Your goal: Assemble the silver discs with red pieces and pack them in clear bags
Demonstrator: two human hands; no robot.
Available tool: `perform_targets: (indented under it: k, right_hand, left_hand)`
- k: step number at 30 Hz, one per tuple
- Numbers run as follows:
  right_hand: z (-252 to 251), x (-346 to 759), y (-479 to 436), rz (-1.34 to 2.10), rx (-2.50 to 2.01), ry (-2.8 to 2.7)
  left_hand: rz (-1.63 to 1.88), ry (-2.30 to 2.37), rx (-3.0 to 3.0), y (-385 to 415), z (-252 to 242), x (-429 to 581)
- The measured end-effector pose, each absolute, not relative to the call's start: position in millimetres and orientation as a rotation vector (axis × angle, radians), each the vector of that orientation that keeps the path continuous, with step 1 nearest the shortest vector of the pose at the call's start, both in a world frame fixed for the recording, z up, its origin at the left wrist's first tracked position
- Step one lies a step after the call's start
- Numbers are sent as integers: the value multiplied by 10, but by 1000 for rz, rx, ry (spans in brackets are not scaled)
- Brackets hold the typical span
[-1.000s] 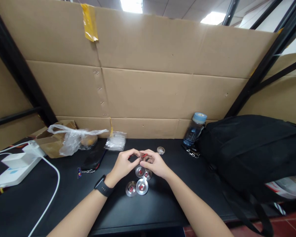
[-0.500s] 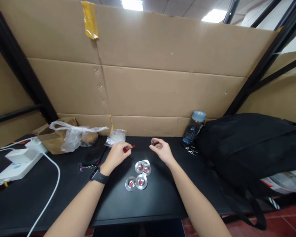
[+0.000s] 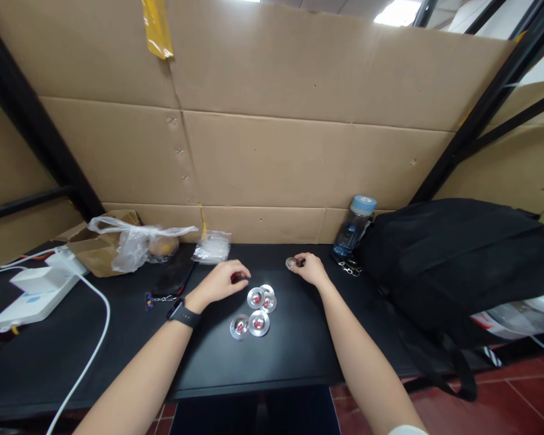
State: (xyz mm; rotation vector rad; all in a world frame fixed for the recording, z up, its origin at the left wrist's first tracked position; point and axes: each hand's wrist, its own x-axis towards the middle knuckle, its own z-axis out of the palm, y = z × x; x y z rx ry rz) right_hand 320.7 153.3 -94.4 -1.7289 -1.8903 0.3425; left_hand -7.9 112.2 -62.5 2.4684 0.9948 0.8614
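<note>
My left hand (image 3: 222, 281) is curled just above the black tabletop (image 3: 299, 362), fingers bent around something small and red (image 3: 236, 278) that they mostly hide. Its fingertips are just left of several shiny round metal dishes (image 3: 259, 323), each with a red piece at its centre. Some of these dishes overlap at the back of the group. Farther right, my right hand (image 3: 312, 269) pinches the edge of another small round metal dish (image 3: 292, 263), low at the table surface. The centre of that dish is partly covered by my fingers.
Behind my left hand lies a clear plastic packet (image 3: 212, 248). A dark pouch (image 3: 172, 279), a tied plastic bag (image 3: 136, 244) and a white power strip (image 3: 36, 296) are at left. On the right stand a water bottle (image 3: 354, 226) and a black backpack (image 3: 457, 266). Cardboard (image 3: 263, 163) walls the back.
My right hand has moved right and lower with the dish. The left fingers have curled further, and the red tip that stuck out of them is now hidden. The view has tilted slightly down.
</note>
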Motion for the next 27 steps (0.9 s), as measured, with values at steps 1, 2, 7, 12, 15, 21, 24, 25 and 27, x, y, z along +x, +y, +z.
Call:
perform_targets:
  k: [1, 2, 7, 12, 15, 21, 24, 25, 27]
  right_hand:
    - [-935, 3208, 1525, 350, -1724, -1908]
    - [-925, 3206, 1513, 354, -1723, -1926]
    - [-878, 3135, 1435, 267, -1713, -1969]
    - [-808, 2985, 1348, 239, -1392, -2059]
    - [-757, 2847, 1265, 281, -1231, -2100]
    - [-733, 2545, 1064, 431, -1068, -2231]
    - [-729, 2465, 999, 491, -1036, -2259]
    - [-729, 2453, 990, 499, -1031, -2260]
    - [-732, 2446, 987, 498, -1022, -2259]
  left_hand:
    - [787, 902, 2473, 1079, -604, -34]
    - [726, 835, 2473, 1041, -590, 8]
    - [563, 771, 2500, 943, -615, 143]
    - [556, 971, 2629, 892, -654, 208]
    - [546, 1098, 2651, 861, -652, 235]
    - [545, 1233, 2622, 871, -669, 214]
    - [549, 1254, 2632, 893, -701, 189]
    - [551, 1262, 2643, 900, -716, 187]
    - [558, 1284, 2662, 912, -748, 195]
